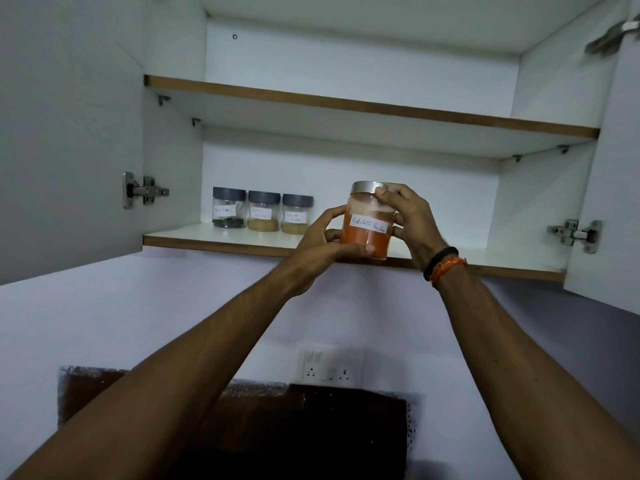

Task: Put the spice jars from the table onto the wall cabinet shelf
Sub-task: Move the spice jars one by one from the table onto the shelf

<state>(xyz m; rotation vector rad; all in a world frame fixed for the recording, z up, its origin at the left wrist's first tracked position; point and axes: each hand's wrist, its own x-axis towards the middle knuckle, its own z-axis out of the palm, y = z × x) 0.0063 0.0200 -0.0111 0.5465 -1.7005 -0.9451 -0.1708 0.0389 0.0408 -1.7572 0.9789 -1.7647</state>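
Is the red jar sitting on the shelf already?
No, both hands, left hand and right hand, hold the red jar up before the shelf.

3 spice jars [263, 212] in a row on lower shelf [194, 234], left end. Chilli powder jar [367, 223] to their right, before shelf edge, between left hand [322, 251] & right hand [412, 220].

Three jars [263, 212] at left of lower shelf [485, 263]; right part bare.

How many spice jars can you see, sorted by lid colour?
Dark grey lids: 3, namely the black pepper jar, the middle jar and the third jar, on the lower shelf.
Silver lid: 1, the red chilli powder jar, held in both hands.
Total: 4
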